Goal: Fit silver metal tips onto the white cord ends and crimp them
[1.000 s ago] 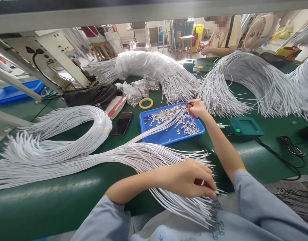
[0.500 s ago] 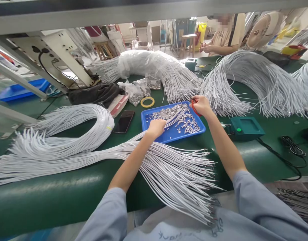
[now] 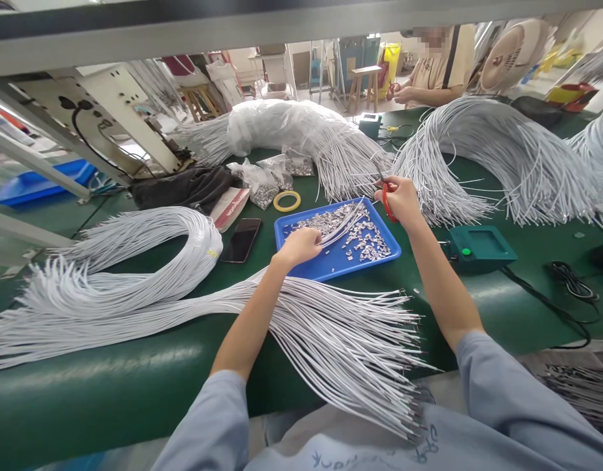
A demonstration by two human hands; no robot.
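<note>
Left hand (image 3: 301, 247): was closed, pinching a small group of white wires (image 3: 344, 230) over the blue tray (image 3: 348, 269).
Wire tips: lay above loose metal pieces (image 3: 373, 244) in the tray.
Right hand (image 3: 401, 199): was curled around a red-handled tool (image 3: 388, 203) near the tray's far right corner; the tool's type could not be made out with certainty, its tip being small in view.
Fanned bundle (image 3: 341, 347): lay on the green table (image 3: 110, 399), partly under the left forearm.
Coiled bundle (image 3: 198, 245): rested at left.
Phone (image 3: 241, 241): lay between coiled bundle and tray.
Tape roll (image 3: 286, 209): lay just behind the tray.
Green device (image 3: 482, 248): stood right of the right forearm.
</note>
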